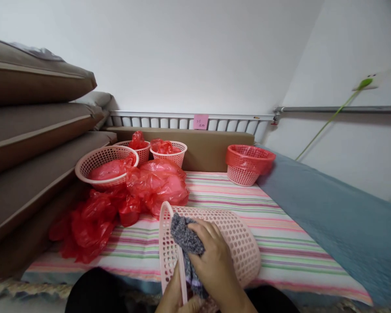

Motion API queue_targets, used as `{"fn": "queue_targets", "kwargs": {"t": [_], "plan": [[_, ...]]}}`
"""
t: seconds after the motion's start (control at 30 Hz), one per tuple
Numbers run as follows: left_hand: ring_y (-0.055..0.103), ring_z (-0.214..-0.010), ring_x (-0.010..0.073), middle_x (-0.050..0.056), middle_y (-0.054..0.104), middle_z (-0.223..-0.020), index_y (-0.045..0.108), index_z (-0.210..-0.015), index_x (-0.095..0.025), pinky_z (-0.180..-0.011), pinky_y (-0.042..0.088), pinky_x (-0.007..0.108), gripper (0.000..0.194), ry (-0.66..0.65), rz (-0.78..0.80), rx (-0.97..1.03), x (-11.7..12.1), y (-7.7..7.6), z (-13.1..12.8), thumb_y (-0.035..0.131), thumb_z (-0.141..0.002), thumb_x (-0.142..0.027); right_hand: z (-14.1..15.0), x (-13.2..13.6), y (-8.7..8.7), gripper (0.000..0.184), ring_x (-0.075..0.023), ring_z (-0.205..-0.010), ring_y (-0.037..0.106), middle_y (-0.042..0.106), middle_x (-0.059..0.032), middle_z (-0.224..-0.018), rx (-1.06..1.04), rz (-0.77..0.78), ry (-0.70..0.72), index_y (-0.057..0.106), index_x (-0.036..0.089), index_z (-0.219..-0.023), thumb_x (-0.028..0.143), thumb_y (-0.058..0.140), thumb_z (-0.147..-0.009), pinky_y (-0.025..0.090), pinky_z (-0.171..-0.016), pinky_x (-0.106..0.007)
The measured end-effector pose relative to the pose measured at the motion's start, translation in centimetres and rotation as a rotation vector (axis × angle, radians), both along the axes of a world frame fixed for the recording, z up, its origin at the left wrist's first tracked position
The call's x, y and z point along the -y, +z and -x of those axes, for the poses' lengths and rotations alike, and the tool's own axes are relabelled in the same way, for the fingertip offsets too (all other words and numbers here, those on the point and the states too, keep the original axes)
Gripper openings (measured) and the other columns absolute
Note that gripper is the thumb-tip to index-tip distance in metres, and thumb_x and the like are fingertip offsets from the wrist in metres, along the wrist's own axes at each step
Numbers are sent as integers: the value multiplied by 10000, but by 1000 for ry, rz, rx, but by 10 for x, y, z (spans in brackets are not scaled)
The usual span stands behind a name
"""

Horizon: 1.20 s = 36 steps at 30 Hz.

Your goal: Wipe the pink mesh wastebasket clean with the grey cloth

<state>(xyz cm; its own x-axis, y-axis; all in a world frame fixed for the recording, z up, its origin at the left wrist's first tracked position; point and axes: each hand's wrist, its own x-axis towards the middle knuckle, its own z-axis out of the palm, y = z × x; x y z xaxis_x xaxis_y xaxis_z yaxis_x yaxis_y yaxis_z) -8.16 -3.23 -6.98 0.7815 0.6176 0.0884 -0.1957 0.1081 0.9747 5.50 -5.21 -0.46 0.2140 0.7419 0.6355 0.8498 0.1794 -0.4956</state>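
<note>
A pink perforated plastic basket (241, 243) lies tilted on its side, its rim toward the left. At the bottom of the view my left hand (173, 293) grips the basket's rim, partly cut off by the frame edge. My right hand (218, 261) is closed around a grey fuzzy cloth (184, 232) and presses it to the basket's outer side, just by the rim. Part of the cloth hangs down between the two hands.
Red plastic bags (94, 224) lie crumpled at left beside a pink basket (81, 167). Further pink baskets stand behind; a red-lined basket (243, 174) stands at back right. Stacked cushions (35, 117) rise at left. A striped sheet (289, 256) covers the surface.
</note>
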Motion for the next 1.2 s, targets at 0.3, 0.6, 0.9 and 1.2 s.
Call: {"fn": "queue_targets", "kwargs": {"t": [0.3, 0.6, 0.9, 1.2], "plan": [[216, -1420, 322, 57, 351, -1518, 290, -1459, -269, -1182, 174, 468, 708, -22, -78, 30, 0, -22, 11, 624, -853, -412, -19, -44, 10, 394, -211, -1017, 523, 634, -13, -1063, -4, 164, -82, 621, 232, -1042, 92, 539, -684, 382, -920, -334], [321, -1381, 334, 77, 450, -1459, 283, -1462, -276, -1155, 260, 450, 814, -26, 27, 105, 7, -33, 2, 675, -786, -502, -33, -59, 18, 353, -223, -978, 538, 641, -23, -1036, -1, 195, -145, 629, 238, -1026, 128, 531, -705, 399, -866, -336], [355, -1349, 381, 101, 480, -1423, 346, -1439, -256, -1120, 287, 520, 766, -46, -69, -32, -3, -40, 16, 668, -789, -502, -15, 8, -1, 506, -215, -1043, 501, 618, -2, -1111, 88, 27, -92, 618, 251, -1034, 21, 516, -595, 389, -939, -351], [299, -1391, 307, 49, 405, -1489, 349, -1416, -359, -1152, 219, 501, 715, -135, 61, 39, -11, -41, 30, 697, -794, -423, -51, -33, 2, 381, -253, -1012, 522, 631, -49, -1069, 46, 181, -237, 623, 194, -1069, 90, 536, -713, 418, -930, -418]]}}
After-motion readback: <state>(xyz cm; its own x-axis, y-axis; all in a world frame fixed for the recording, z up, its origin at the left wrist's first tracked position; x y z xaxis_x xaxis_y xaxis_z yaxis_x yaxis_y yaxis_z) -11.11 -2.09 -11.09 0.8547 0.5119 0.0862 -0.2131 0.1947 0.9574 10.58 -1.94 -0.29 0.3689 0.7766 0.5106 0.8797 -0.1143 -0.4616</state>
